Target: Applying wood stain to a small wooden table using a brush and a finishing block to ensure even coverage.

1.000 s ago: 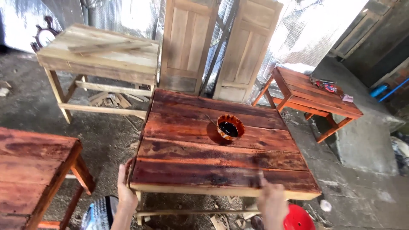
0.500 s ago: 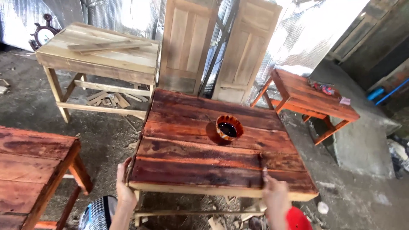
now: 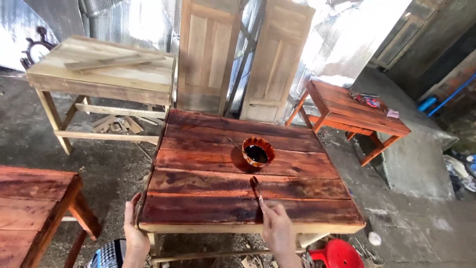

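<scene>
Right hand: right hand (image 3: pixel 277 229) at the near edge, fingers pinching a brush (image 3: pixel 257 191) whose tip rests on a plank.
Left hand: left hand (image 3: pixel 134 233) grips the near left corner of the stained table (image 3: pixel 208 149), fingers wrapped around the edge.
Stain: bowl (image 3: pixel 258 151) of dark liquid sits mid-table, just beyond the brush.
Progress: the top planks look dark red and coated; the near edge rail is pale and bare, so that part seems left.
Surroundings: unstained table (image 3: pixel 124 79) far left, stained tables left and far right.
</scene>
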